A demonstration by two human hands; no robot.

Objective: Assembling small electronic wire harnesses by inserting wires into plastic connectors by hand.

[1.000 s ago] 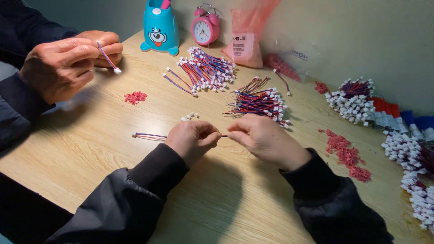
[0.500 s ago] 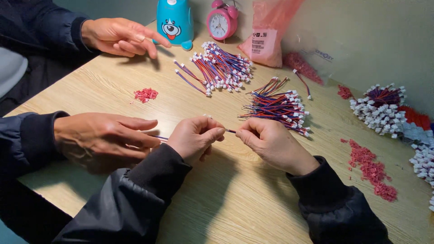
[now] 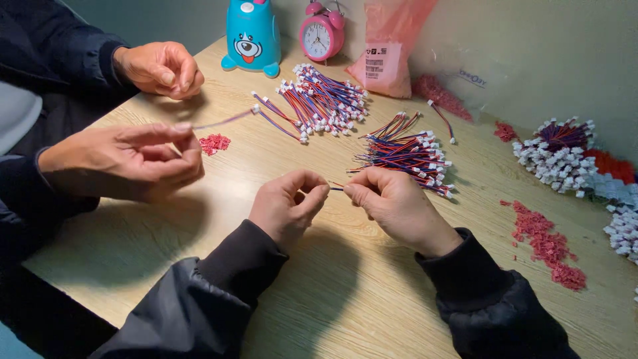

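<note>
While the left hand (image 3: pixel 287 206) and right hand (image 3: pixel 392 203) meet over the wooden table (image 3: pixel 345 299), each pinches one end of a short wire (image 3: pixel 335 187) between thumb and forefinger. Just beyond lies a bundle of red-and-blue wires (image 3: pixel 405 153). A co-worker's hand (image 3: pixel 126 163) pinches another wire (image 3: pixel 222 121) near red bits (image 3: pixel 214 143).

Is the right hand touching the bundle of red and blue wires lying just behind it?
Cannot tell. In the head view the right hand overlaps the near edge of the wire bundle, so neither contact nor a gap shows.
</note>
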